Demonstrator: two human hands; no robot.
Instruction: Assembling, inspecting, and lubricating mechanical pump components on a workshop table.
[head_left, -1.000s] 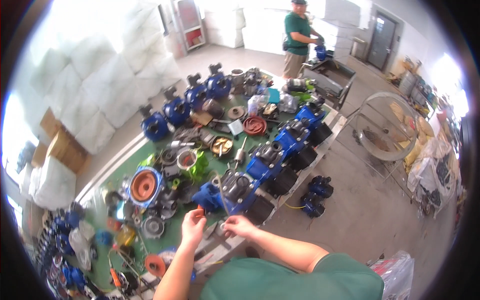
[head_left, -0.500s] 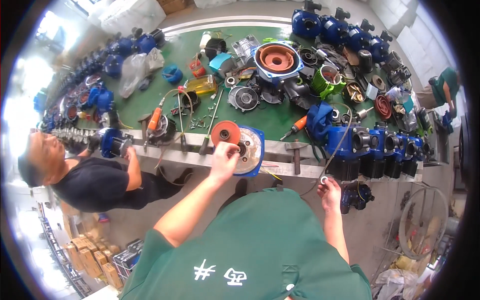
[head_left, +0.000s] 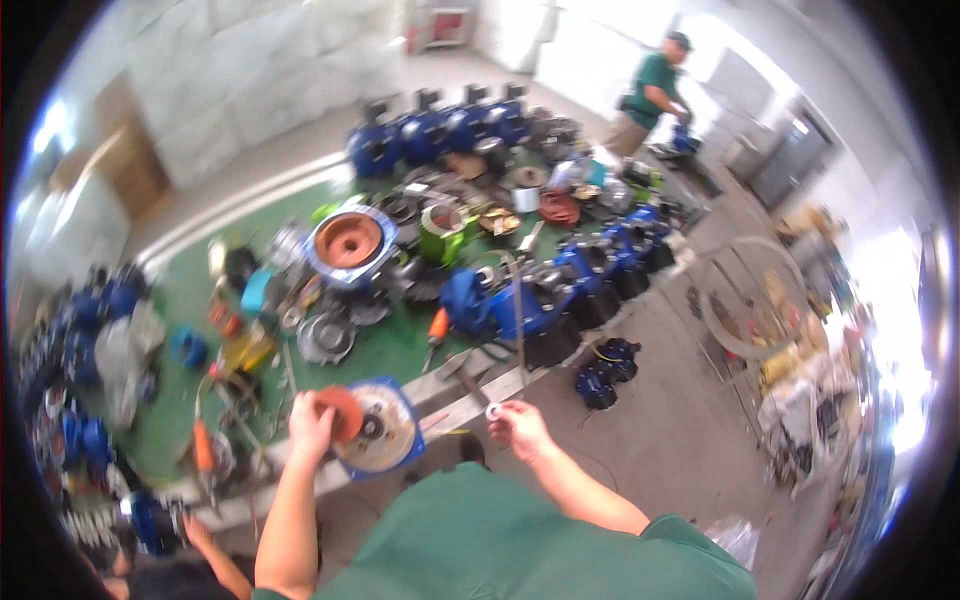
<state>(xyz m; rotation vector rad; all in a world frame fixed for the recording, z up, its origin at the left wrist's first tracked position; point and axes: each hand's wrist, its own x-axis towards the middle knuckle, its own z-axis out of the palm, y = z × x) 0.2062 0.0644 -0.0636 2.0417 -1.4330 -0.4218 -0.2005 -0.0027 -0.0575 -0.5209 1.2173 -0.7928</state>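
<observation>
Has an orange-red disc left of lower centre in the frame, overlapping in view the left side of a blue-rimmed plate. Keeps the left hand at the disc's left edge, fingers curled; cannot tell, through the blur, whether gripping or merely touching. Pinches a small pale ring in the fingertips of the right hand, right of lower centre, well apart from the disc. Seems to be at a step of handling loose parts beside the plate; probably calls next for a sure hold on the disc and a light, steady pinch on the ring. Past the ring, shows a hammer on the bench edge, then, nearer mid-frame, an orange-handled tool beside a blue cloth. Farther out, runs to blue pumps right of centre, and a co-worker at upper right.
</observation>
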